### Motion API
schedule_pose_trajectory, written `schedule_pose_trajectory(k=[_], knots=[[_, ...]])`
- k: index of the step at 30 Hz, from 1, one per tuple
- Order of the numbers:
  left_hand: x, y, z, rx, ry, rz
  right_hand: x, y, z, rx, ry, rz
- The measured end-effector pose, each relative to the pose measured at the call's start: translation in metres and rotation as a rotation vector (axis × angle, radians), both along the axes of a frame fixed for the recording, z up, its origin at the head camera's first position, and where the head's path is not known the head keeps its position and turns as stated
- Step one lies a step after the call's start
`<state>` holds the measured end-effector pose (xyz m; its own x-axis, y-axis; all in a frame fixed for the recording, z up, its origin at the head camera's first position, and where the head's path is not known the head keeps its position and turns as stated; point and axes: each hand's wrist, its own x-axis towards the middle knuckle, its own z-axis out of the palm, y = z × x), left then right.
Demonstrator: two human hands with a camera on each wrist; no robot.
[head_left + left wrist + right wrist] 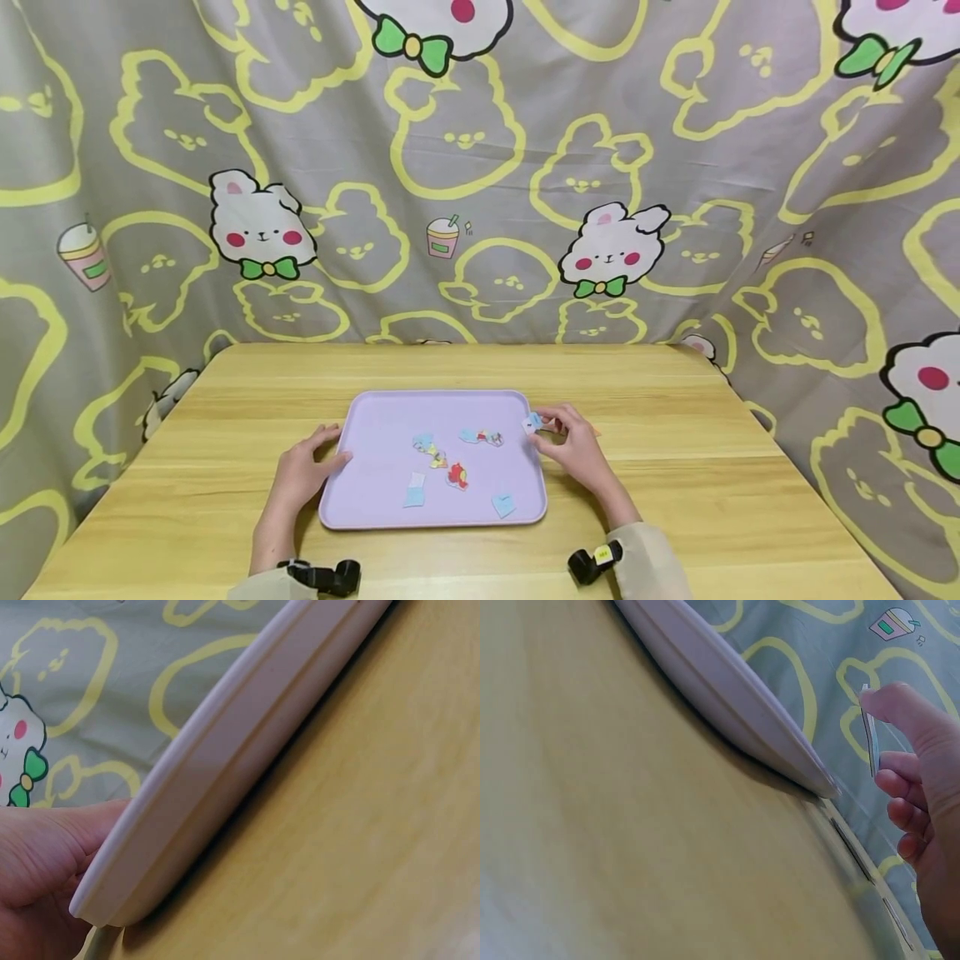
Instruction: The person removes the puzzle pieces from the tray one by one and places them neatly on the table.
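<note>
A lilac tray (375, 508) lies on the table with several small puzzle pieces on it. Among them are a red piece (457, 476), a pale blue-and-white piece (415, 491), a light blue piece (503, 504), and two joined-looking groups, one at the left (429, 447) and one farther right (482, 437). My left hand (303, 467) grips the tray's left edge, thumb over the rim; its other fingers are partly hidden in the left wrist view. Over the tray's right rim, my right hand (573, 446) pinches a blue-and-white puzzle piece (871, 735) between thumb and fingers.
Beside the tray on the wooden table (675, 500), thin flat pieces (851, 847) lie past the right hand. An orange tip (596, 431) shows behind that hand. A grey patterned curtain (480, 167) hangs around the table.
</note>
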<state>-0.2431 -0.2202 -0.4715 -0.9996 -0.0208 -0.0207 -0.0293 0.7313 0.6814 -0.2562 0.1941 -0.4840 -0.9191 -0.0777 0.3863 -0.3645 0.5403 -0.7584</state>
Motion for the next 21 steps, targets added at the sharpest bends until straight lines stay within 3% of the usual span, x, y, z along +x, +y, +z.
schedule_pose_trajectory(k=[14,21], knots=[[0.0,0.0,-0.001,-0.004,-0.002,0.003,0.0,0.017,0.002,-0.014,-0.037,-0.057],[-0.002,-0.001,-0.003,-0.006,-0.006,0.001,-0.004,0.026,-0.002,0.018,0.001,-0.101]])
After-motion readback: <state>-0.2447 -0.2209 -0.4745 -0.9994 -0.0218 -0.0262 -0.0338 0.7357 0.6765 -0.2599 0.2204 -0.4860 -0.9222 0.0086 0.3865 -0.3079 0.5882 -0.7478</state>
